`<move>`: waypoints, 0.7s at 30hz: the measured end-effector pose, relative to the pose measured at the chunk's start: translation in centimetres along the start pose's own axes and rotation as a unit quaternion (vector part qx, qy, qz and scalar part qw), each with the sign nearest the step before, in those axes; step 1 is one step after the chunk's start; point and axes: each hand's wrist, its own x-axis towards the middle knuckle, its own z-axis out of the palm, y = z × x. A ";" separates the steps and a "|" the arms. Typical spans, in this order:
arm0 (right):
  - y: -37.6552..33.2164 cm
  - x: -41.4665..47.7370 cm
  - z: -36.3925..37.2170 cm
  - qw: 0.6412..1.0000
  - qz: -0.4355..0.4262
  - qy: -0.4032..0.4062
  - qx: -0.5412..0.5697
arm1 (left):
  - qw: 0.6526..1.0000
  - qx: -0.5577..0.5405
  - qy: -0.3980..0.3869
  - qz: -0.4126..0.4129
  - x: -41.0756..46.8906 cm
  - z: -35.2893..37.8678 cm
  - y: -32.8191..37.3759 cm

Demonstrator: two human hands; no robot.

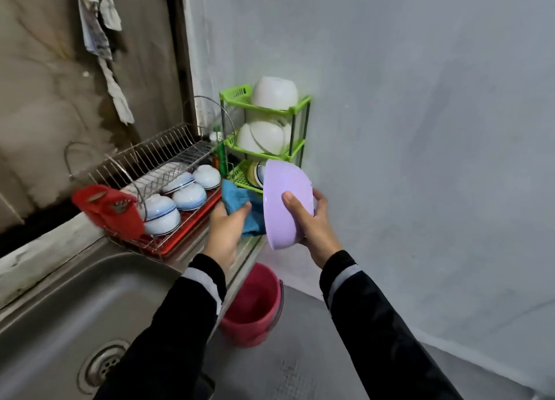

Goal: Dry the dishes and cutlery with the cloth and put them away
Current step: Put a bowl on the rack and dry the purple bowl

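Lilac plastic bowl point(285, 201) mid-frame, tilted on edge, my right hand point(315, 228) clamped round it, thumb across the outer wall. Left hand point(226, 228) just left of it, gripping the crumpled blue cloth point(240, 207); hands apart, cloth beside the bowl. I judge: drying step on this bowl. Next calls for cloth pressed against the wall, bowl turned, then shelving on the green plastic three-tier rack point(235, 94) behind.

1 purple bowl point(279, 195), 1 cloth point(237, 198), 1 bucket point(255, 303).
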 end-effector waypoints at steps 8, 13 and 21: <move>-2.9 11.1 1.6 0.998 -0.065 -0.026 0.006 | 0.997 -0.015 0.046 0.052 10.1 3.8 1.8; -6.8 18.4 2.4 0.987 -0.156 -0.041 -0.016 | 0.992 -0.006 0.079 0.099 16.6 6.2 2.9; -14.8 30.1 2.3 0.957 -0.284 -0.005 -0.056 | 0.970 -0.017 0.138 0.199 25.0 11.3 7.0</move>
